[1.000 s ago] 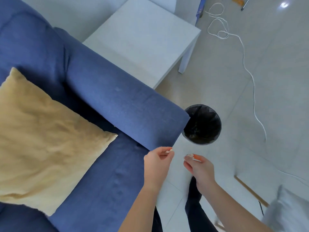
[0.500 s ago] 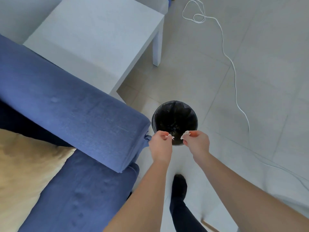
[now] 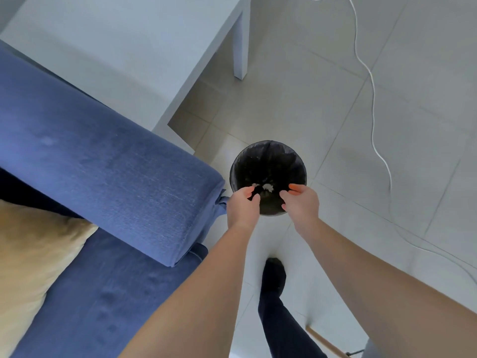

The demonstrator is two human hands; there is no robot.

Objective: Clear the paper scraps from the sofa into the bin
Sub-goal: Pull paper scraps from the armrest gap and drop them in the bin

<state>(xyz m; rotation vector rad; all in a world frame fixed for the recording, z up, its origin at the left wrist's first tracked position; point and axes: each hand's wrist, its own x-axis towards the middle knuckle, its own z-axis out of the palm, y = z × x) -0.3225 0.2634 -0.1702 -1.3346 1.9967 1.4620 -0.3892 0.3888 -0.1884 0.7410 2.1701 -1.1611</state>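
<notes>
Sofa armrest point(image 3: 124, 182) and side table point(image 3: 124, 60) flank bin point(image 3: 268, 161).

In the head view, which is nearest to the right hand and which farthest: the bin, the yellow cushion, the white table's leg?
From the right hand:
1. Bin, directly under its fingers.
2. White table's leg, farther up, near the top of the view.
3. Yellow cushion, far left on the sofa.

A single head-worn wide-angle camera looks steeply down from standing height, close over the person's outstretched forearms. It faces the round black-lined bin point(image 3: 268, 161) on the pale tiled floor point(image 3: 335, 104), the blue fabric sofa point(image 3: 103, 171) filling the left side.
</notes>
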